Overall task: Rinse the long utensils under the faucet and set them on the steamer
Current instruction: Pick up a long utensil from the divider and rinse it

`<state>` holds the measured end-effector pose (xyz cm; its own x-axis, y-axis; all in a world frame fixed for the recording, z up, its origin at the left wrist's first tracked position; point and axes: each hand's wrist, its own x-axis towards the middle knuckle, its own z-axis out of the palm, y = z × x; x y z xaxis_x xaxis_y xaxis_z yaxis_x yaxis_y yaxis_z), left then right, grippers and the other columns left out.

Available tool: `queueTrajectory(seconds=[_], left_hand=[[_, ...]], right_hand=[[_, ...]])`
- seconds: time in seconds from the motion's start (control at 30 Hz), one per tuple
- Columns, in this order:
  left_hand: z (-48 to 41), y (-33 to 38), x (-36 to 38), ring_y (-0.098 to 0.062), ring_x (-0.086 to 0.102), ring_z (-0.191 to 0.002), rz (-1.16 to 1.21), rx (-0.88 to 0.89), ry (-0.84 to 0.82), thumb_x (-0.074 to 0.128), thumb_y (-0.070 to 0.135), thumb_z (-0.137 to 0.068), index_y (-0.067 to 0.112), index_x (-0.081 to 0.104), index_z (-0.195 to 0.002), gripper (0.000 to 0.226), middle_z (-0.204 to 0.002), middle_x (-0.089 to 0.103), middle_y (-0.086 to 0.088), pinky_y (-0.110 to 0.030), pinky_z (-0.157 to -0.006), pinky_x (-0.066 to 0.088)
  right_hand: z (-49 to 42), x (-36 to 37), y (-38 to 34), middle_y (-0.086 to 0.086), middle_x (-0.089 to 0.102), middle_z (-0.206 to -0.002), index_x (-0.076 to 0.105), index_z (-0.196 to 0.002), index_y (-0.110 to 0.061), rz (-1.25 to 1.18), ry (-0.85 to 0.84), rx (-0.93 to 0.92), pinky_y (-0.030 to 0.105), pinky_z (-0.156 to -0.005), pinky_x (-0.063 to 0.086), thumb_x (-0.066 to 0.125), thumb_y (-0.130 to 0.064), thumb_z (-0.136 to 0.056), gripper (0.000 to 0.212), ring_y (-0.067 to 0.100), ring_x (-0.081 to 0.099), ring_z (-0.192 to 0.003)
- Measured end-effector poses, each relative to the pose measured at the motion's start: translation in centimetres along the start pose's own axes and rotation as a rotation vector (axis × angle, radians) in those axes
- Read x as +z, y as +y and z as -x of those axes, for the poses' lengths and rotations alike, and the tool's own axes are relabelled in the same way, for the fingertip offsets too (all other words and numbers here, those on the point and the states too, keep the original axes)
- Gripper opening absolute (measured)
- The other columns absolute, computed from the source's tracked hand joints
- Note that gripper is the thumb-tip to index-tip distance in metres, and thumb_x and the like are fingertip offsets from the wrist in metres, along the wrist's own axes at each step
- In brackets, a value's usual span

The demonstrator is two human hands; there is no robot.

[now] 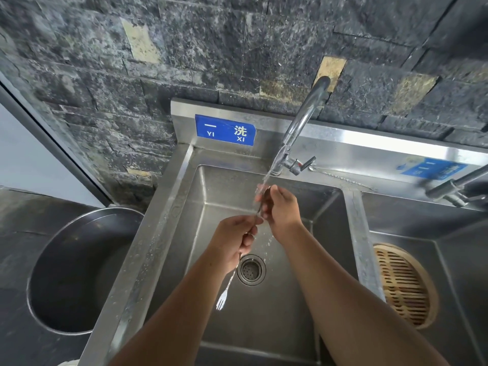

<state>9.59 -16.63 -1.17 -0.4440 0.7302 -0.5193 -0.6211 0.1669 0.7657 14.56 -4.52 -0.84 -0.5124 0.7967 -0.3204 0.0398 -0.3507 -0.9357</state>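
Observation:
Over the left sink basin, my left hand grips the middle of a long thin metal fork. Its tines point down and toward me, near the drain. The fork's upper end runs up under the water stream from the curved faucet. There my right hand closes its fingers around that end in the running water. A round bamboo steamer lies in the right basin, with nothing on it.
A second long twisted metal utensil lies on the sink's back ledge behind the faucet. A large dark metal pot sits left of the sink. Another faucet reaches in at the right. A stone wall stands behind.

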Motion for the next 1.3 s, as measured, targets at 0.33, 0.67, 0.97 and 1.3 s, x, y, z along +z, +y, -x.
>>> queueTrajectory(seconds=[0.33,0.67,0.97,1.3], left_hand=[[-0.1,-0.9,-0.9,-0.008,0.038,-0.041,0.028,0.061,0.094,0.057,0.002,-0.094,0.006,0.065,-0.084,0.013,-0.057,0.053,-0.002,-0.015,-0.035,0.023],[-0.4,-1.5,-1.2,-0.008,0.037,-0.039,0.054,0.113,0.124,0.058,0.001,-0.092,0.006,0.064,-0.081,0.014,-0.056,0.054,0.000,-0.014,-0.034,0.021],[-1.9,0.4,0.2,-0.008,0.033,-0.043,-0.016,0.176,0.058,0.053,0.011,-0.098,0.000,0.062,-0.095,0.014,-0.057,0.046,0.002,-0.016,-0.036,0.019],[-4.3,3.6,2.5,-0.013,0.044,-0.047,0.056,0.293,-0.136,0.059,0.015,-0.096,0.007,0.071,-0.088,0.017,-0.062,0.057,-0.004,-0.023,-0.046,0.033]], right_hand=[[0.4,1.0,1.0,-0.001,0.071,-0.061,0.065,-0.098,-0.013,0.177,-0.069,-0.108,0.021,-0.047,0.047,0.057,-0.002,-0.095,0.014,0.011,0.057,-0.048],[0.9,1.9,1.2,0.001,0.069,-0.058,0.065,-0.082,-0.008,0.132,-0.031,-0.031,0.030,-0.050,0.052,0.052,-0.013,-0.101,0.025,0.018,0.060,-0.053],[0.0,1.3,-1.7,0.006,0.074,-0.066,0.064,-0.074,-0.010,0.187,-0.072,-0.068,0.034,-0.058,0.057,0.048,-0.029,-0.105,0.039,0.022,0.066,-0.056],[-1.6,0.3,-5.6,-0.002,0.074,-0.070,0.071,-0.082,-0.015,0.179,-0.063,-0.206,0.030,-0.061,0.055,0.047,-0.005,-0.099,0.031,0.013,0.066,-0.062]])
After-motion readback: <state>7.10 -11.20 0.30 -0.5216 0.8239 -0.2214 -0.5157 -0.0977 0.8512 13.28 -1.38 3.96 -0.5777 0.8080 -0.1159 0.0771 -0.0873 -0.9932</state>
